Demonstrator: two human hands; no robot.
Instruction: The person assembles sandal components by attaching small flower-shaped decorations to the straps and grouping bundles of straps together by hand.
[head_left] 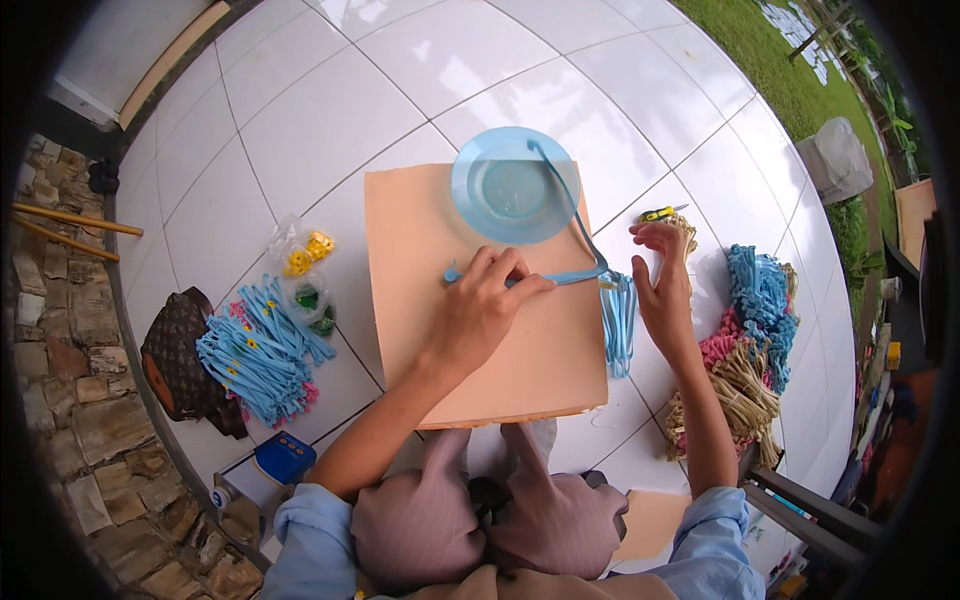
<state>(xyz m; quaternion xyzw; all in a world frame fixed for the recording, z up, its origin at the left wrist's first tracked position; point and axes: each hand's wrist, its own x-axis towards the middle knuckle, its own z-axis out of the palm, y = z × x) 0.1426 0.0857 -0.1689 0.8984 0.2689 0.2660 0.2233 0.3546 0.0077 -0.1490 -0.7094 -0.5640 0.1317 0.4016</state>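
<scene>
On the peach-coloured board (425, 385), my left hand (475, 312) is closed with thumb and fingertips on a light blue cord (575, 277). One short end of the cord pokes out left of my knuckles. Its other part bends at the board's right edge and runs up over a clear blue plate (515, 190), which overlaps the board's far edge. My right hand (662, 275) is raised just right of the board, fingers apart and slightly curled, nothing visible in it. Under and beside it lie a bundle of light blue cords (618, 330) and some beige cords (687, 232).
A yellow-and-black screwdriver (660, 213) lies on the white tiles beyond my right hand. Blue and beige cord bundles (762, 310) are heaped at right. At left are finished-looking blue cords (260, 350), bags of yellow and green pieces (308, 252), a brown bag (180, 360) and a blue-topped box (285, 458).
</scene>
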